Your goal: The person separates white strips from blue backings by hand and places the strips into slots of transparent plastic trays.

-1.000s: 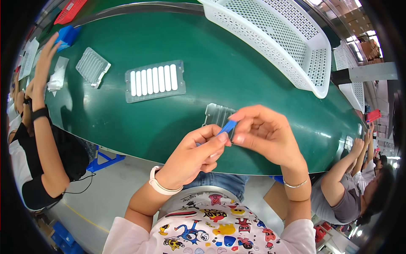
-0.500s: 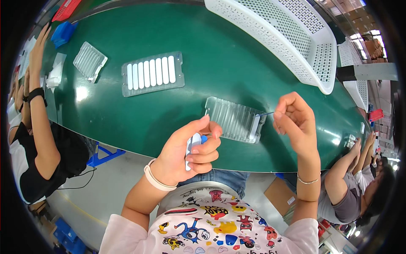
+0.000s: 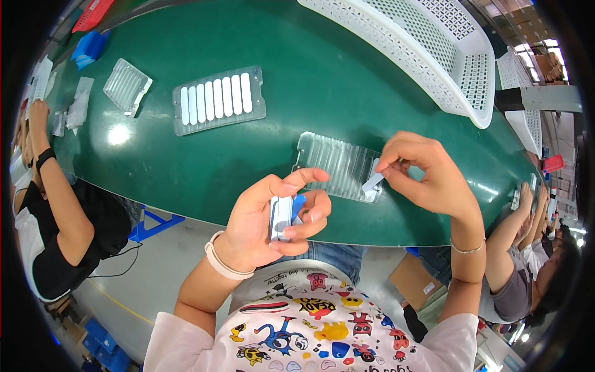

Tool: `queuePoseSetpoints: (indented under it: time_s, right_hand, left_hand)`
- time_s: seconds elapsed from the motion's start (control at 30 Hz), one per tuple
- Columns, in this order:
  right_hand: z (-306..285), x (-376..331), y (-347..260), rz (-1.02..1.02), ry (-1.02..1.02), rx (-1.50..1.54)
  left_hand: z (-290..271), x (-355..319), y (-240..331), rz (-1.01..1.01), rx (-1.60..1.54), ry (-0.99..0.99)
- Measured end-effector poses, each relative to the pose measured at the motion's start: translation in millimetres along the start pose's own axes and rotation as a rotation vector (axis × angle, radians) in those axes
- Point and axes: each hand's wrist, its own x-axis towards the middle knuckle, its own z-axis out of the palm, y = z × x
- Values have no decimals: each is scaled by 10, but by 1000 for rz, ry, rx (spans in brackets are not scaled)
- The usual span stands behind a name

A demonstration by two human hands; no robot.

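My left hand point(image 3: 273, 220) is curled round a small bundle of flat white strips point(image 3: 281, 218) with a blue piece showing at its side; thumb and index finger are apart above it. My right hand point(image 3: 427, 173) pinches one end of a white rounded strip point(image 3: 373, 181), which lies aslant over the right end of a clear ribbed plastic tray point(image 3: 334, 162). Whether the strip touches the tray I cannot tell. The tray's other visible slots show no strips. Farther left, a second clear tray point(image 3: 260, 111) holds a row of several white rounded strips.
A large white perforated basket point(image 3: 396, 62) stands at the far right of the green table point(image 3: 248, 167). Another clear tray point(image 3: 127, 87) lies at the far left, near a blue block point(image 3: 90, 49) and a red basket point(image 3: 93, 15). Other people's arms rest along both table sides.
My right hand has moved left and down from holding a thin dark blue piece to pinching the white strip, now aslant. My left thumb and index finger have spread apart.
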Motion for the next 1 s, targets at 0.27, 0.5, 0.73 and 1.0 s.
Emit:
queuePoseSetpoints:
  time_s: [0.27,0.5,0.73,1.0]
  right_hand:
    - [143,183,55,-5,155,-67]
    - [244,121,-33,-119,264,-265]
    - [573,45,-379,-161,126,135]
    - [354,16,-341,157,147,239]
  left_hand:
    - [-10,-46,10,-31,66,-7]
    - [82,-43,-32,15,106,95]
    - [170,75,-86,-12,327,149]
    - [195,10,-129,160,741,289]
